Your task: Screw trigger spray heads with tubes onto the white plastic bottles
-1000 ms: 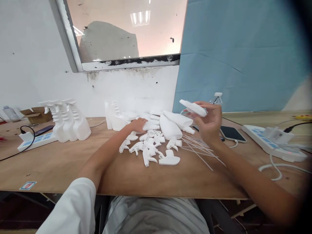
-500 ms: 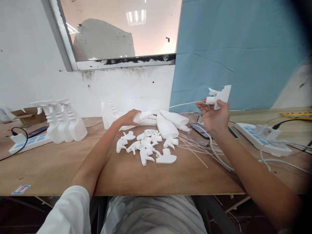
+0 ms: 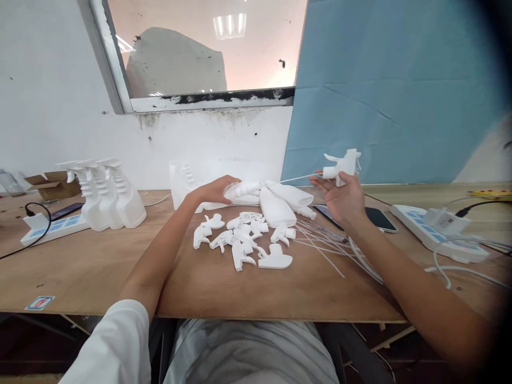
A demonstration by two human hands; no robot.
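My right hand [image 3: 340, 197] is raised above the table, pinching a white trigger sprayer head [image 3: 341, 164] whose thin dip tube [image 3: 300, 177] points left. My left hand [image 3: 214, 190] is curled around the neck of a white bottle [image 3: 244, 189] lying on the table, its opening facing the tube's tip. More empty white bottles [image 3: 278, 205] lie beside it. A pile of loose trigger heads [image 3: 244, 240] sits in front, and several loose thin tubes [image 3: 324, 242] lie to its right.
Three assembled spray bottles [image 3: 110, 194] stand at the left beside a power strip [image 3: 48, 226] and a cardboard box [image 3: 54, 184]. A phone [image 3: 380, 217] and another power strip [image 3: 436, 232] with cables lie at the right. A wall and blue sheet rise behind the wooden table [image 3: 100, 272].
My right hand turned the sprayer head so its tube points left and lowered it toward the bottle. My left hand closed on a bottle's neck and lifted it slightly.
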